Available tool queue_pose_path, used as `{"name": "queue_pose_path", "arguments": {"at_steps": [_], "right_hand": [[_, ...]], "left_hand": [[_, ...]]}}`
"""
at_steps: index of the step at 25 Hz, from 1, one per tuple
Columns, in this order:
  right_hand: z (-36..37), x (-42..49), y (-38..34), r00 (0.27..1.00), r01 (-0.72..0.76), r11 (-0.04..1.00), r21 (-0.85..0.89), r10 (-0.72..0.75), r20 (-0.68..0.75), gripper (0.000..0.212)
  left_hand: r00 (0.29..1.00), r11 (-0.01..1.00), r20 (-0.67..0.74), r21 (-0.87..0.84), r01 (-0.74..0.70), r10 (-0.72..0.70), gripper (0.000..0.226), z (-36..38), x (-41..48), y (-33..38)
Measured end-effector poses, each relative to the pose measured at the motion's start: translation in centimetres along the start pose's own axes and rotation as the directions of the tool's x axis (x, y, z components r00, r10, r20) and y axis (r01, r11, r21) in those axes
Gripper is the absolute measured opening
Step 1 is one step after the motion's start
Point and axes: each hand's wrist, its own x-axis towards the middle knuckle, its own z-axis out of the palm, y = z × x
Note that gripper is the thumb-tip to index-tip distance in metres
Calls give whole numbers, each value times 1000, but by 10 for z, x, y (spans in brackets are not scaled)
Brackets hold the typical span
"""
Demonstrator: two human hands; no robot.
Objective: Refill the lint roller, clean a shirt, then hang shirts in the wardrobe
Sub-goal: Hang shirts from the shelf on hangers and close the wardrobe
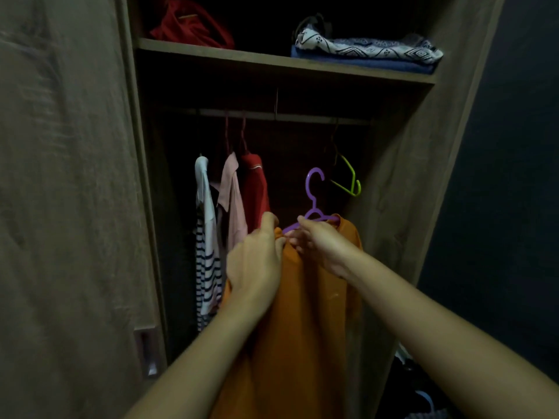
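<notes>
While gripping orange shirt (302, 313), both hands close.

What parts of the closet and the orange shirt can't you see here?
All in the head view:
- Orange shirt: its bottom is cut off by the picture's lower edge; its collar is covered by the left hand and right hand.
- Purple hanger: its arms are mostly inside the shirt.
- Rail: too dark to see clearly.
- Red item on the shelf: cut off by the top edge.
</notes>
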Motion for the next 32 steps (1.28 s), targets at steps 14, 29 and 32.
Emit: {"name": "queue_pose_path", "arguments": {"at_steps": [14, 29, 32], "right_hand": [[-46, 133, -68, 968, 173, 949, -264, -213, -133, 27], [-36, 243, -129, 957, 263, 827, -497, -290, 24, 28], [-42, 248, -120, 973, 209, 830, -516, -229, 26, 31]], "left_hand": [[917, 846, 199, -355, 397, -346, 74, 83, 192, -24], [951, 948, 202, -167, 270, -235, 75, 98, 198, -35], [948, 953, 217, -143, 266, -233, 75, 98, 199, -40]]}}
